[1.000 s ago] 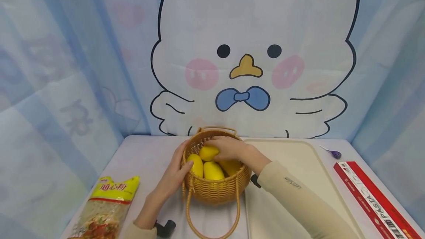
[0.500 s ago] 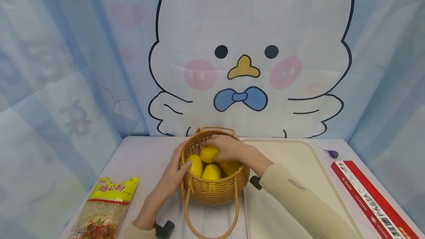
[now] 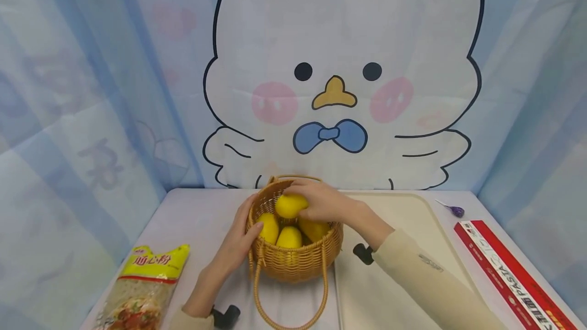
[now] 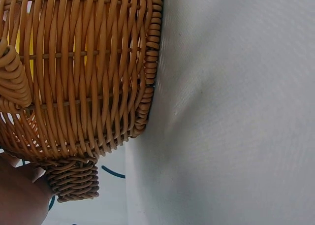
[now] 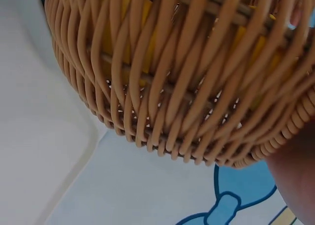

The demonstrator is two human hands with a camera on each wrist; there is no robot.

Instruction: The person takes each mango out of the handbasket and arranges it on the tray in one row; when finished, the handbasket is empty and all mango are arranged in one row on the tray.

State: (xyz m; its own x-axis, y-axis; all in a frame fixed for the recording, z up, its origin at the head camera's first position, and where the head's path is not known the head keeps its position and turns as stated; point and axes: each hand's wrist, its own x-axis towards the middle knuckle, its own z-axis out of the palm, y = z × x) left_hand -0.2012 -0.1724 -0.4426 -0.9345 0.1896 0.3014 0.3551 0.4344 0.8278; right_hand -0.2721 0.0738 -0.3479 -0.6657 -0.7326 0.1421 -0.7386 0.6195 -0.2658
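A round wicker basket (image 3: 298,264) stands at the middle of the table, its front handle hanging down towards me. Several yellow lemons lie inside, among them one lemon (image 3: 268,228) by the left wall. My left hand (image 3: 238,241) grips the basket's left rim, thumb over the edge; in the left wrist view part of this hand (image 4: 22,198) shows beside the weave. With its fingers around another lemon (image 3: 290,206), my right hand (image 3: 323,202) is over the basket's back opening. The right wrist view shows mostly basket weave (image 5: 167,77), with yellow behind it.
A beige tray (image 3: 412,218) lies right of the basket. Beyond it are a purple lollipop (image 3: 456,211) and a long red-and-white pasta box (image 3: 513,274). A bag of pasta (image 3: 147,286) lies at front left. A printed curtain (image 3: 339,24) hangs behind the table.
My right hand has lifted the lemon a little and shifted slightly right, uncovering more of the lemons below. The left hand keeps its grip on the basket.
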